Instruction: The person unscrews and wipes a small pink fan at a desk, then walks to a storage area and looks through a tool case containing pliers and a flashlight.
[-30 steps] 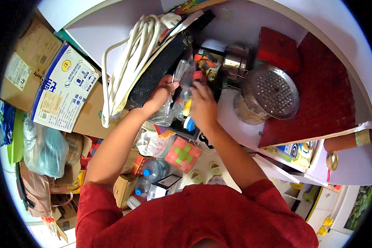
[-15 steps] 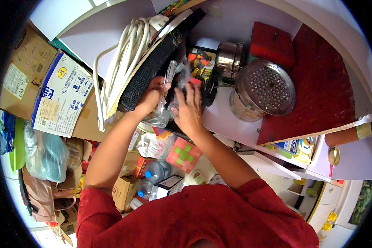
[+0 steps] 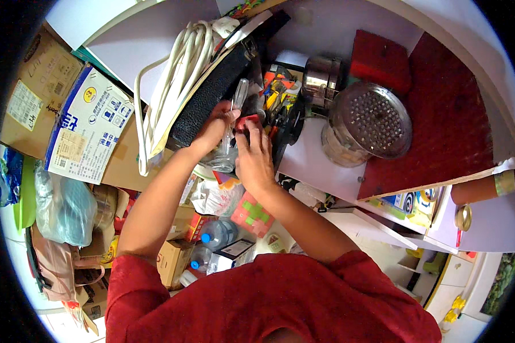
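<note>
My left hand point(image 3: 217, 123) is closed on a clear tube-like item point(image 3: 240, 94), beside a black textured case point(image 3: 187, 117). My right hand point(image 3: 254, 160) has its fingers bent over a red object point(image 3: 248, 120) just right of the tube; whether it grips that is hard to tell. Below the tube lies a crumpled clear item point(image 3: 222, 161). Beyond my hands sits a container of orange, yellow and black items point(image 3: 282, 91), probably tools, partly hidden by the case.
Coiled white cable point(image 3: 177, 74) lies left of the case. At right stand a steel pot point(image 3: 320, 77), a perforated steel-topped container point(image 3: 372, 117) and a dark red board point(image 3: 429, 131). Cardboard boxes point(image 3: 40, 103) fill the left. Plastic bottles point(image 3: 217, 233) and boxes stand below.
My right hand has moved left toward my left hand, onto the red object, which now sits lower and further left. More of the coloured items behind shows.
</note>
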`<control>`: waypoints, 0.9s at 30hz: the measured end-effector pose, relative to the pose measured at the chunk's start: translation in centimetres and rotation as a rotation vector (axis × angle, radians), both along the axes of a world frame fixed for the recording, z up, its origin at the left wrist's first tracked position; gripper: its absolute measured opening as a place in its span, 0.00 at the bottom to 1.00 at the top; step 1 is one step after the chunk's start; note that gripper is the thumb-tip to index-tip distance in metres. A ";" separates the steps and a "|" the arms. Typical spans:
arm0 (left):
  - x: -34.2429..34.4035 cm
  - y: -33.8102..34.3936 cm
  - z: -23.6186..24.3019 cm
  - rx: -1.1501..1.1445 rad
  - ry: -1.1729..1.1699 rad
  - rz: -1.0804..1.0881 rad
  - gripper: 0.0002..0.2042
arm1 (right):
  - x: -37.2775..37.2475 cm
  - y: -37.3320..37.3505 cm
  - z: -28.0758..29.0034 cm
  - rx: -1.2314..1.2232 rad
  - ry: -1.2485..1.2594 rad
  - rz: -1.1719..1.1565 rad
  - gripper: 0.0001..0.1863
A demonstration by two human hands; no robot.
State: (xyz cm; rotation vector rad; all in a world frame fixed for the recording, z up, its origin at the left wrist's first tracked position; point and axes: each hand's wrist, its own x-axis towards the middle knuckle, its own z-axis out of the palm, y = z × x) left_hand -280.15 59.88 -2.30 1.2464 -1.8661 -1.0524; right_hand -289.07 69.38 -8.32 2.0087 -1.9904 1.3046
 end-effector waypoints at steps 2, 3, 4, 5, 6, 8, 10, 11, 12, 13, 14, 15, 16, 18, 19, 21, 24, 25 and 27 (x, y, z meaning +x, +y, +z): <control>0.2 0.0 0.8 0.040 -0.024 -0.046 0.12 | 0.2 0.0 -0.1 0.030 0.006 -0.005 0.28; 0.2 0.0 1.1 0.081 -0.053 -0.093 0.12 | 0.1 -0.1 -0.4 0.033 0.057 -0.016 0.27; 0.1 -0.2 1.0 0.080 -0.055 -0.091 0.12 | -0.1 -0.2 -0.6 0.036 0.110 -0.025 0.26; 0.1 0.0 1.0 0.105 -0.018 -0.092 0.13 | -0.1 -0.2 -0.6 0.037 0.109 -0.018 0.26; 0.1 0.1 1.0 0.130 0.020 -0.092 0.13 | -0.2 -0.4 -0.6 0.051 0.073 -0.003 0.23; -0.1 0.5 1.8 0.166 0.013 -0.100 0.13 | -0.8 -1.0 -0.5 0.047 -0.019 0.011 0.23; -0.5 0.7 1.9 0.205 0.009 -0.111 0.13 | -1.7 -2.0 -0.5 0.057 -0.057 0.008 0.25; -0.6 0.7 1.9 0.188 0.006 -0.103 0.13 | -2.1 -2.4 -0.4 0.029 -0.093 0.043 0.26; -0.7 0.8 1.8 0.172 0.003 -0.096 0.13 | -2.1 -2.5 -0.5 0.031 -0.091 0.048 0.26; -0.6 0.9 1.8 0.174 0.006 -0.092 0.13 | -2.0 -2.6 -0.5 -0.001 -0.099 0.058 0.27; -0.5 0.9 1.7 0.167 -0.004 -0.082 0.14 | -2.0 -2.6 -0.3 -0.035 -0.106 0.069 0.27; -0.5 0.9 1.7 0.160 -0.014 -0.072 0.14 | -1.7 -2.6 -0.1 -0.024 -0.132 0.090 0.26; -0.4 0.8 1.6 0.153 -0.023 -0.062 0.15 | -1.5 -2.4 0.1 -0.022 -0.129 0.095 0.26; -0.1 0.2 0.8 0.090 -0.018 -0.073 0.14 | -0.8 -1.8 0.4 -0.014 -0.110 0.140 0.26; 0.1 -0.1 0.4 0.024 -0.018 -0.095 0.14 | -0.8 -1.9 0.5 -0.037 -0.096 0.128 0.26; 0.1 -0.5 0.1 0.051 -0.024 -0.083 0.13 | -1.5 -2.4 0.5 -0.001 -0.114 0.164 0.25; -0.1 -0.5 -0.8 -0.011 0.041 -0.055 0.09 | -3.6 -4.2 0.5 -0.045 -0.186 0.210 0.22; -0.2 -0.5 -0.6 -0.040 -0.016 -0.098 0.09 | -4.8 -4.8 0.6 -0.041 -0.221 0.220 0.22; -0.3 -1.0 -0.9 -0.138 -0.148 -0.171 0.10 | -7.2 -5.8 0.9 -0.023 -0.204 0.211 0.20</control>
